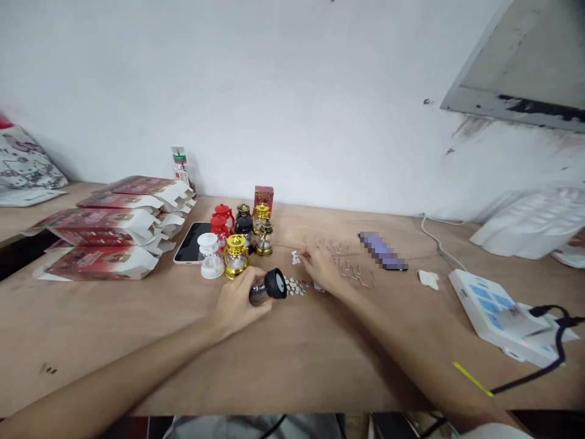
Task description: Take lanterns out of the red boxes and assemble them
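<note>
Tipped on its side, a small black lantern with a clear body is held in my left hand, its round base facing right. My right hand reaches over the table with fingers pinched near small white pieces; whether anything is between the fingertips is too small to make out. Several coin-like round discs lie between my hands. Bent wire handles are scattered beyond my right hand. Behind my left hand stand several little lanterns: white, gold, red and black.
Flattened red boxes are stacked at the left beside a phone. A small red box stands behind the lanterns. To the right lie a pixelated purple object, a white scrap and a power strip with cables.
</note>
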Action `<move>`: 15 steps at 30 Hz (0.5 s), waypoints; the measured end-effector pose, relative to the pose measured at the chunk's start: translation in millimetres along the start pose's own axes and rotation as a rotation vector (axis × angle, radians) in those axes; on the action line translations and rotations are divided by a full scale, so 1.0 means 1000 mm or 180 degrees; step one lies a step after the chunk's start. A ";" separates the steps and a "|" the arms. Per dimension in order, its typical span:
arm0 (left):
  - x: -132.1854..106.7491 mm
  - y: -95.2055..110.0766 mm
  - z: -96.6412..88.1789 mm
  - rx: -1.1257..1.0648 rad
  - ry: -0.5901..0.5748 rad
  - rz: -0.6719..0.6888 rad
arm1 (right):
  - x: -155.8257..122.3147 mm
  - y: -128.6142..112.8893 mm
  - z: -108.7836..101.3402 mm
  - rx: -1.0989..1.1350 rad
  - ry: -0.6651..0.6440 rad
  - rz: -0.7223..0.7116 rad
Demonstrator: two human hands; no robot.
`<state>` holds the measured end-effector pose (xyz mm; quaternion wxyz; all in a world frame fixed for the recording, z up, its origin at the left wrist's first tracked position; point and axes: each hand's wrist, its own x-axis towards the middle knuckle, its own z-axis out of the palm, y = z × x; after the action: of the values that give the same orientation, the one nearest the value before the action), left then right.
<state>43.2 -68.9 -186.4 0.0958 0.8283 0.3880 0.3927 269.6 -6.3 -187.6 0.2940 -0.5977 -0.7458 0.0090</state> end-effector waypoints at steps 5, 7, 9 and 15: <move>0.001 0.001 -0.001 -0.0064 -0.0132 -0.0248 | 0.004 0.000 0.001 0.0084 0.0040 0.0177; 0.001 0.002 -0.001 -0.0046 -0.0165 -0.0300 | -0.005 -0.007 0.000 0.0293 0.0255 0.0127; 0.001 0.003 -0.001 -0.0025 -0.0206 -0.0309 | -0.020 -0.019 -0.003 0.0752 0.0579 -0.0138; 0.000 0.002 -0.001 0.0081 -0.0186 -0.0034 | -0.063 -0.053 -0.008 0.1617 0.0804 -0.0970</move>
<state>43.9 -70.0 -184.9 0.0987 0.8385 0.3944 0.3628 233.3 -80.6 -188.6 0.5220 -0.3831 -0.7582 0.0764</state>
